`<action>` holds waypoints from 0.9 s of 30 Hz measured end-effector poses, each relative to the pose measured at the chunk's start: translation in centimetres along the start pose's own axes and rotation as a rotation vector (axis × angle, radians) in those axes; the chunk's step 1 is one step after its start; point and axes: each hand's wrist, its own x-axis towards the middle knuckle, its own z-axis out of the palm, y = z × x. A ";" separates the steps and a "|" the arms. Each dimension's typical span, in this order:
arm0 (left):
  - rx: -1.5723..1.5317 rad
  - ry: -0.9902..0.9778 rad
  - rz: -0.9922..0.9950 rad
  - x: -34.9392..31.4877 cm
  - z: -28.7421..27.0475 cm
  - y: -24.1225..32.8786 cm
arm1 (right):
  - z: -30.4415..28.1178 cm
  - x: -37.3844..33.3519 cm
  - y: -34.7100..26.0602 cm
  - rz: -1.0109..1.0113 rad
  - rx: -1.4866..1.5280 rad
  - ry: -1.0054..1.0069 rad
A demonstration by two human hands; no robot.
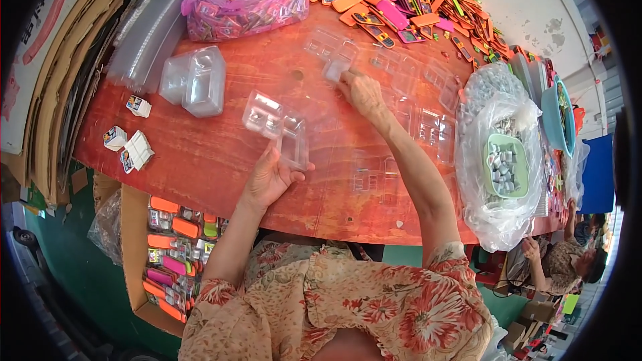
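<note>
Head view: the left hand (267, 177) pinches an open clear blister tray (277, 127) on the red table (221, 154); beyond it, the right hand (361, 90) grips another blister shell (338, 67). Best lifted singly, lest stacked shells cling.

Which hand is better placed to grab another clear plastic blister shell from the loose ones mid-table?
Right, probably. The right hand is stretched out among the loose clear plastic blister shells, touching one. The left hand is already holding an open clear blister shell near the table's edge.
</note>
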 end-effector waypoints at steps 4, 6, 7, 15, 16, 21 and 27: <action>0.026 -0.010 0.016 0.9 0.5 0.1 | -1.2 0.7 -0.3 0.037 0.172 -0.122; 0.039 -0.001 0.030 1.3 0.5 0.1 | -1.4 0.9 -1.1 0.069 0.242 -0.218; 0.054 0.009 0.047 1.6 0.6 0.0 | -1.2 0.8 -1.5 0.046 0.290 -0.261; 0.137 -0.003 0.061 2.0 0.1 -0.3 | -0.2 0.2 -2.9 -0.156 -0.182 -0.058; 0.088 -0.017 0.054 1.8 0.0 -0.4 | -0.5 0.8 -2.5 -0.193 -0.195 0.030; -0.033 -0.052 0.010 1.4 -0.2 -0.7 | -1.6 1.0 -2.5 0.134 -0.401 -0.129; 0.058 0.008 0.023 1.0 0.7 -0.9 | -4.5 -5.3 -10.0 -0.232 0.657 -0.321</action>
